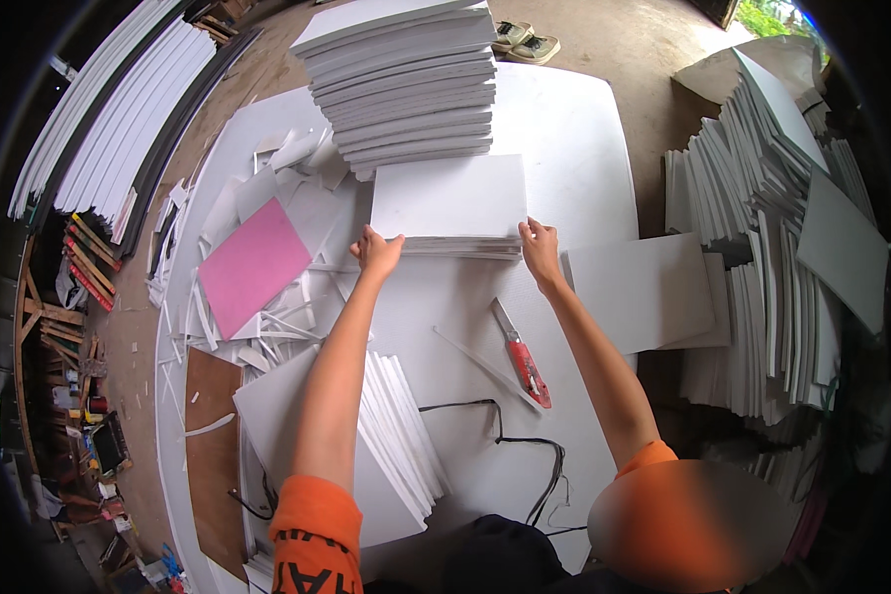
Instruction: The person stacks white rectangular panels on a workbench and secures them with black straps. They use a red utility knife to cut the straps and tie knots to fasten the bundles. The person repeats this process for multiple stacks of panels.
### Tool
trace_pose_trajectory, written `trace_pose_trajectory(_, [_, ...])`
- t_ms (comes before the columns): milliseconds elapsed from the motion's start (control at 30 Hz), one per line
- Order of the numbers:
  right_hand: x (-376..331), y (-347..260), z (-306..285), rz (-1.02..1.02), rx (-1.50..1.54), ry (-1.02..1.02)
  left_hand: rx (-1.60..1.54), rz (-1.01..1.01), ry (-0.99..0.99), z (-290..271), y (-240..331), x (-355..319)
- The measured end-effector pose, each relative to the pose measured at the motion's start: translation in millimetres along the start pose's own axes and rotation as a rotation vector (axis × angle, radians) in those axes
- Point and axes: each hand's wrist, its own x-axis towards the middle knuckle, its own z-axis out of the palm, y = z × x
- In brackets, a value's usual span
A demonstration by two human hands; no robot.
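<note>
A short stack of white foam boards [449,196] lies in the middle of the white table. My left hand [378,250] is closed at its near left corner, and my right hand [539,247] pinches the near right corner. The edges of a few boards show below the top one, between my hands. Just behind rises a tall stack of similar white boards [406,94]. On the table nearer to me, between my forearms, lies a red utility knife [528,371] with its blade out, beside a thin white offcut strip [475,358].
Left of my hands, a pink sheet [254,267] lies on white scraps [297,193]. Another stack of white boards [401,436] sits under my left forearm, near a brown panel [214,445]. A black cord [530,442] crosses the table. More board piles [762,257] stand at the right.
</note>
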Motion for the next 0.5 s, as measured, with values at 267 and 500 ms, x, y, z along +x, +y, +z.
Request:
trace_pose_trajectory(267, [-0.3, -16.1, 3.4, -0.038, 0.155, 0.177, -0.387, -0.19, -0.22, -24.3, -14.9, -0.3])
trace_pose_trajectory(500, [-46.9, -73.3, -15.1, 0.065, 0.843, 0.074, -0.71, -0.119, -0.334, -93.2, -3.8, -57.3])
